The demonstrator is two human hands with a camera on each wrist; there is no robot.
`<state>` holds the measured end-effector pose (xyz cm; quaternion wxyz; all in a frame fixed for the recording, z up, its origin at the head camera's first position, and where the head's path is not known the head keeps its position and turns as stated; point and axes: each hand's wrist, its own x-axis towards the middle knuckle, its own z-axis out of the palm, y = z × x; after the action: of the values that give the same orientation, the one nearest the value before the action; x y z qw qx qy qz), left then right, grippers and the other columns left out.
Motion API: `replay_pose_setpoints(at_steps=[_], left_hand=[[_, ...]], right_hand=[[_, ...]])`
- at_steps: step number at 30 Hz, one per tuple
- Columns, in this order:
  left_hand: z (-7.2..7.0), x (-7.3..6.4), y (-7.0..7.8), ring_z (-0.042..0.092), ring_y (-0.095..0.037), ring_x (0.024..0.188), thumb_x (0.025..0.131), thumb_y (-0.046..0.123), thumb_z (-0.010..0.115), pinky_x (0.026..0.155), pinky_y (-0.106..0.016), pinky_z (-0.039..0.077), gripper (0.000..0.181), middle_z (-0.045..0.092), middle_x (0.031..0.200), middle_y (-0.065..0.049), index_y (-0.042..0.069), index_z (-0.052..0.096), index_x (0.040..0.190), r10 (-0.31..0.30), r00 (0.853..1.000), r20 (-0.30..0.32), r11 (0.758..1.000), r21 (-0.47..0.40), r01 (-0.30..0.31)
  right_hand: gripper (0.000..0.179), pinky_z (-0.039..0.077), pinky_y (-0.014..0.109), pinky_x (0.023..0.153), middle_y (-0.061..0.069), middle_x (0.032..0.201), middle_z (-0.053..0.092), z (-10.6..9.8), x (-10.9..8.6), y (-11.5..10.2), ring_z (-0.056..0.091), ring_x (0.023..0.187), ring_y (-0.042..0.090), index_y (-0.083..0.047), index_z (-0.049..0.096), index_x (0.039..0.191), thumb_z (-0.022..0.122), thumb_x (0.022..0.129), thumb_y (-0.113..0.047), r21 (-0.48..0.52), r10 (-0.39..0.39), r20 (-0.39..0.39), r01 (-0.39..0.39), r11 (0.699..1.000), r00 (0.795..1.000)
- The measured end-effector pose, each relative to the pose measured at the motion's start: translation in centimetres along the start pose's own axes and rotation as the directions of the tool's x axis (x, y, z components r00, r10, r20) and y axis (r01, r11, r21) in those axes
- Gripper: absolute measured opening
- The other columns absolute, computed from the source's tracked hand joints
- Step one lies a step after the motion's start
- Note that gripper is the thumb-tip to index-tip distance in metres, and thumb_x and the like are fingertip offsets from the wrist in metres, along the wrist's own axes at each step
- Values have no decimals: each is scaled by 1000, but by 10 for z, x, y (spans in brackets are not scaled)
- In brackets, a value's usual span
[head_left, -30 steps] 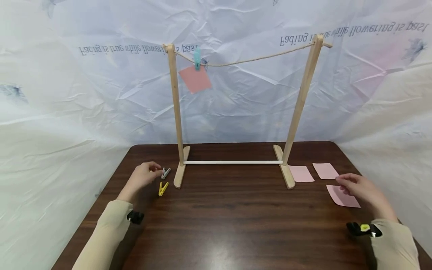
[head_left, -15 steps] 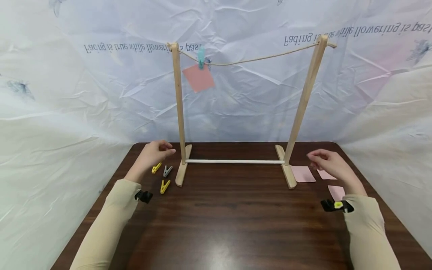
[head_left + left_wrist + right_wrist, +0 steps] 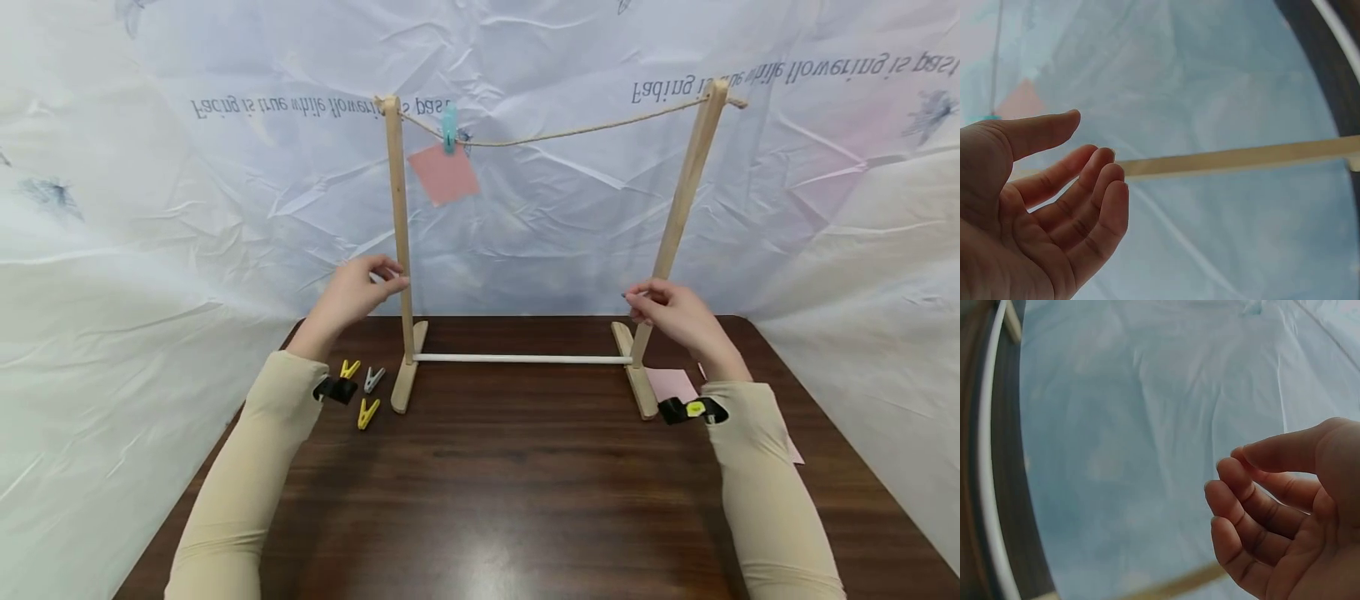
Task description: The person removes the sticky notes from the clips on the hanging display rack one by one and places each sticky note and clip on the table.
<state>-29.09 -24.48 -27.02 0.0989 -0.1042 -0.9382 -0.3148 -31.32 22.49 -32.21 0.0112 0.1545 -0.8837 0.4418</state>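
Note:
My left hand (image 3: 367,287) is raised beside the left post (image 3: 399,217) of a wooden stand; in the left wrist view its thumb is apart from loosely bent fingers, with nothing between them. In front of the right post (image 3: 686,187) hovers my right hand (image 3: 667,308), thumb and index finger meeting, the other fingers loosely bent and no object visible in them. A rope (image 3: 577,133) sags between the post tops. From it a light blue clothespin (image 3: 449,129) hangs a pink square of paper (image 3: 444,177), near the left end.
On the table left of the stand lie a grey clothespin (image 3: 373,380) and two yellow ones, the nearer yellow clothespin (image 3: 367,414) in front. Pink paper squares lie at the right, one pink square (image 3: 672,385) by the stand's foot, others partly behind my arm. A white crossbar (image 3: 525,359) joins the feet.
Both hands have lifted from the table and come inward, the left away from the clothespins, the right away from the pink squares. The clothespins and hanging paper stay where they were.

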Motion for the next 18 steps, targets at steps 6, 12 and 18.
replay_pose_setpoints(at_steps=[6, 12, 18], left_hand=[[-19, 12, 34, 65, -27, 87, 99, 34, 66, 73, -39, 50, 36, 68, 112, -12, 7, 68, 123, 59, 997, -54, 998, -35, -61], [-33, 23, 62, 65, -26, 90, 99, 34, 66, 76, -40, 52, 38, 69, 110, -13, 5, 68, 123, 148, 981, -124, 987, -40, -154], [-43, 28, 87, 65, -24, 97, 99, 33, 67, 81, -39, 51, 38, 68, 113, -11, 5, 67, 125, 190, 967, -171, 976, -72, -205]], right_hand=[[38, 50, 29, 77, 8, 101, 69, 11, 16, -32, 62, 88, 15, -7, 65, 126, 53, 106, -36, -17, -86, -39, 86, 996, 995], [38, 50, 31, 81, 11, 111, 67, 27, 34, -62, 63, 97, 23, -8, 65, 127, 54, 105, -37, 4, -131, -82, 131, 991, 988], [40, 48, 40, 86, 8, 126, 62, 41, 50, -91, 60, 111, 25, -10, 63, 132, 57, 103, -38, 43, -203, -216, 217, 975, 955]])
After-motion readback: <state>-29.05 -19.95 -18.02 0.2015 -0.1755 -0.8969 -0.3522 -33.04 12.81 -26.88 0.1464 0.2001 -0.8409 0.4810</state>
